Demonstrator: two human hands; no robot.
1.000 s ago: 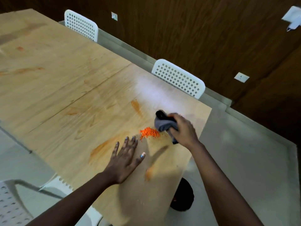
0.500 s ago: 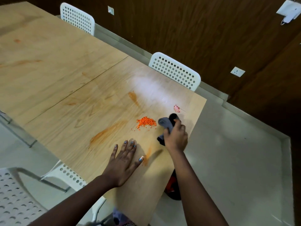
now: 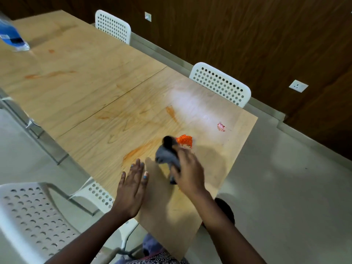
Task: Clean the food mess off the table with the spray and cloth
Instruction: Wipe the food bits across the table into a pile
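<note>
Right grip [image 3: 187,169]: fingers curled round a bunched grey cloth [image 3: 167,156]; the hand and cloth are motion-blurred, so the fingertips cannot be made out.
Cloth: soft, crumpled, with a dark end poking out beyond the grip; whether it touches the table [image 3: 95,92] cannot be told.
Left grip [image 3: 132,189]: spread flat, fingers straight, palm down on the table just beside the right grip.
Food mess: a small heap of orange crumbs [image 3: 184,140], grainy, just past the cloth's dark end; an orange smear [image 3: 138,150] lies to the left of the cloth.
Pink mark [image 3: 221,127]: small and smudged, well beyond the right grip; too blurred to identify.
Spray bottle [image 3: 12,34]: blue, cut off by the frame edge, far from both grips.
Table: pale wood grain, two panels meeting at a seam.
Chairs [image 3: 219,83]: white, perforated backs.
</note>
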